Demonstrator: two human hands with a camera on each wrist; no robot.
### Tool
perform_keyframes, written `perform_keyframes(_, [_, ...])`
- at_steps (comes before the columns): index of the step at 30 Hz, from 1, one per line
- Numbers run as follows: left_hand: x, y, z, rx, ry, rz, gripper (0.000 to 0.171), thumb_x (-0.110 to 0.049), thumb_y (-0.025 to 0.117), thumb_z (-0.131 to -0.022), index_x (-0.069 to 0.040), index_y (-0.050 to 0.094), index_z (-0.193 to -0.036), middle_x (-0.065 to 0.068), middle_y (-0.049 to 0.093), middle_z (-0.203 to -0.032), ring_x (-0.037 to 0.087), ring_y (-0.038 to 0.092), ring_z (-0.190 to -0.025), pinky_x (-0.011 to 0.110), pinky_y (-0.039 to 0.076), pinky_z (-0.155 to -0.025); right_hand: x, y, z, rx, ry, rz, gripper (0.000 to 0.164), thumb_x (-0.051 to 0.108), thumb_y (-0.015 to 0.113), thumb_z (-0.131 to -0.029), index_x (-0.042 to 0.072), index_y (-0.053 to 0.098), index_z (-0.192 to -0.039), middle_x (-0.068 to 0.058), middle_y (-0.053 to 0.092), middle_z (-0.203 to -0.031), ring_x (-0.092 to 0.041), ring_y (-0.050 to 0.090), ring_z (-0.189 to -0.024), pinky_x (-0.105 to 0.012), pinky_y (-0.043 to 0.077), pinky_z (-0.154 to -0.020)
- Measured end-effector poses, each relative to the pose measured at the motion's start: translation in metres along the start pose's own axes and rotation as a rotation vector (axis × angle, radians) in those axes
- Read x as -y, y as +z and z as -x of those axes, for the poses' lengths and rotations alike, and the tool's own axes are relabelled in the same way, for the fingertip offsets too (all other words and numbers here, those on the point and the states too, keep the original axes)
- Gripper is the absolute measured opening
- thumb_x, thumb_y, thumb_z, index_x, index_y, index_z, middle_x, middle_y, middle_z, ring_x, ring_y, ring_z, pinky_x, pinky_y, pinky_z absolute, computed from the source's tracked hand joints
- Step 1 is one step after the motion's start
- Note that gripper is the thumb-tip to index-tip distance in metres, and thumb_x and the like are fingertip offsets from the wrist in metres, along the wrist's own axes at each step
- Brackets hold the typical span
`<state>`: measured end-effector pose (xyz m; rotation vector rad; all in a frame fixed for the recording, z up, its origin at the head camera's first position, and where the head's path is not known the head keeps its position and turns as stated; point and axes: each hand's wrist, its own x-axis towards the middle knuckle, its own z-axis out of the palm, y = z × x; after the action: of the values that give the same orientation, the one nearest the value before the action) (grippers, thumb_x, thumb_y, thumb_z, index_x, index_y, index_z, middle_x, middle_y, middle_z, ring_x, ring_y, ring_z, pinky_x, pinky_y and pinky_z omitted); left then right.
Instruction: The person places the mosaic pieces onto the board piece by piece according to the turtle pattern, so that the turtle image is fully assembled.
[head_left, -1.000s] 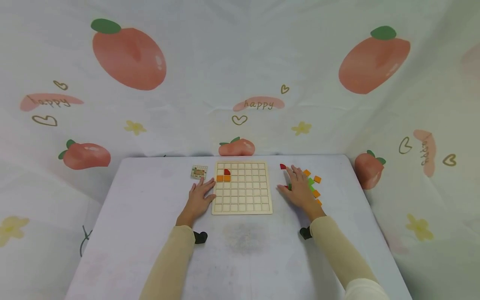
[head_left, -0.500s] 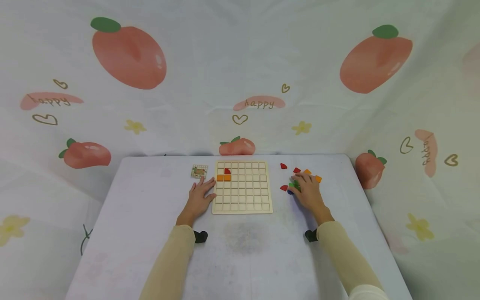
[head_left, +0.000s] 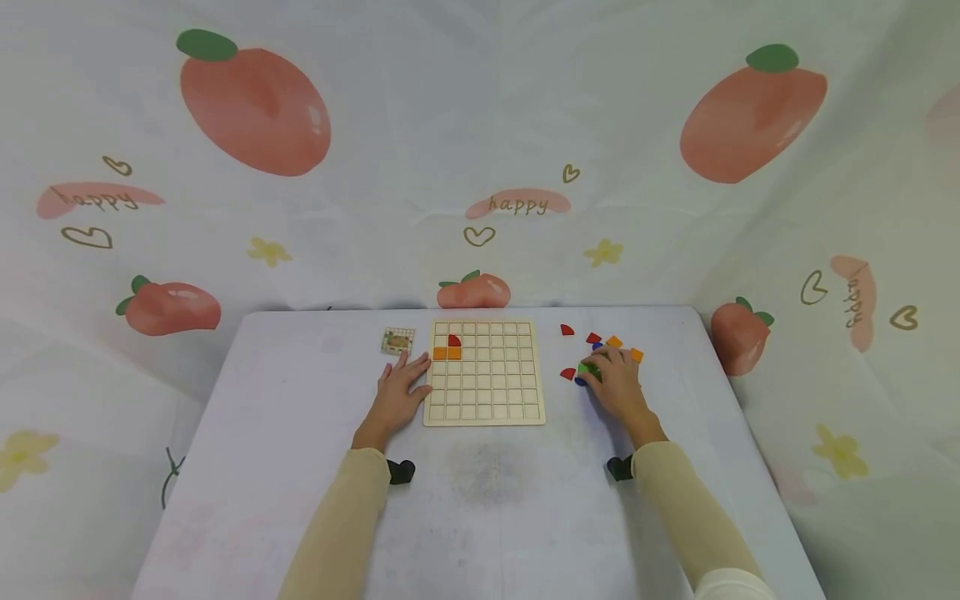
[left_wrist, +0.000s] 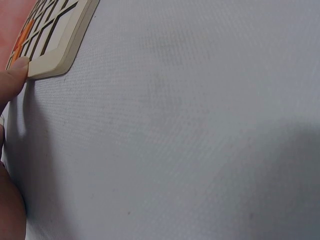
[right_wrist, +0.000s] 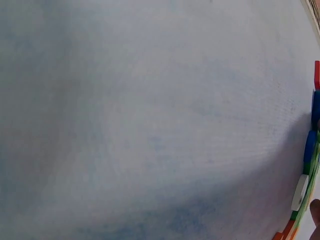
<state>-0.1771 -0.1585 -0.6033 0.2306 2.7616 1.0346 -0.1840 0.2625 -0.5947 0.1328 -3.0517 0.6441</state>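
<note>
In the head view, my left hand [head_left: 400, 395] lies spread at the left side of a wooden grid board [head_left: 487, 389]. Its thumb touches the board's edge. Two orange square tiles [head_left: 454, 353] and a red quarter-round tile [head_left: 454, 340] sit in the board's upper left cells. To the right of the board, my right hand [head_left: 621, 387] reaches over a pile of coloured tiles, fingers bent. A green tile [head_left: 583, 367] shows between thumb and fingers; I cannot tell whether they pinch it. Blue tiles [right_wrist: 309, 146] show at the edge of the right wrist view. The palm hides part of the pile.
A small pattern card [head_left: 397, 340] lies left of the board. Loose red tiles [head_left: 567, 330] lie between board and pile, with orange tiles [head_left: 636, 356] beyond the right hand. The white-covered table [head_left: 487, 525] meets a printed cloth backdrop [head_left: 390, 250] behind.
The right hand has shifted right and drawn back over the pile, its fingers bending in, uncovering red and blue tiles at the far side. The left hand stays by the board.
</note>
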Motion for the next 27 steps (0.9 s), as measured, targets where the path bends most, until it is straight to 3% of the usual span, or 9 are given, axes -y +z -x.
perform_keyframes(8, [0.002, 0.000, 0.000, 0.006, 0.005, 0.012, 0.060, -0.029, 0.063, -0.101, -0.013, 0.043, -0.156, 0.001, 0.038, -0.166, 0.032, 0.010, -0.162, 0.058, 0.000, -0.130, 0.002, 0.000, -0.005, 0.017, 0.006, -0.041, 0.025, 0.024, 0.076, -0.093, 0.010, 0.070, -0.111, -0.012, 0.070, -0.115, -0.034, 0.052, -0.113, -0.053, 0.044, -0.102])
perform_keyframes(12, [0.003, -0.001, -0.001, 0.014, 0.003, 0.006, 0.060, -0.029, 0.062, -0.102, -0.014, 0.042, -0.156, 0.000, 0.037, -0.166, 0.031, 0.009, -0.162, 0.057, 0.000, -0.131, 0.005, -0.001, -0.007, 0.066, 0.038, -0.132, 0.024, 0.022, 0.072, -0.096, 0.010, 0.068, -0.116, -0.010, 0.071, -0.109, -0.029, 0.059, -0.104, -0.048, 0.054, -0.097])
perform_keyframes(21, [0.000, -0.002, 0.000, 0.019, -0.010, 0.003, 0.060, -0.029, 0.062, -0.101, -0.014, 0.042, -0.156, -0.001, 0.036, -0.167, 0.031, 0.008, -0.162, 0.057, -0.001, -0.131, 0.016, -0.004, -0.011, 0.085, 0.078, -0.319, 0.029, 0.021, 0.061, -0.103, 0.012, 0.064, -0.130, -0.009, 0.066, -0.117, -0.025, 0.062, -0.098, -0.041, 0.057, -0.089])
perform_keyframes(27, [0.000, -0.002, 0.000, 0.022, -0.008, 0.004, 0.060, -0.029, 0.062, -0.101, -0.014, 0.042, -0.156, -0.001, 0.036, -0.167, 0.030, 0.008, -0.162, 0.056, -0.001, -0.131, 0.032, -0.004, -0.018, 0.093, 0.108, -0.382, 0.037, 0.015, 0.064, -0.099, 0.011, 0.065, -0.136, -0.013, 0.064, -0.124, -0.027, 0.064, -0.099, -0.035, 0.058, -0.079])
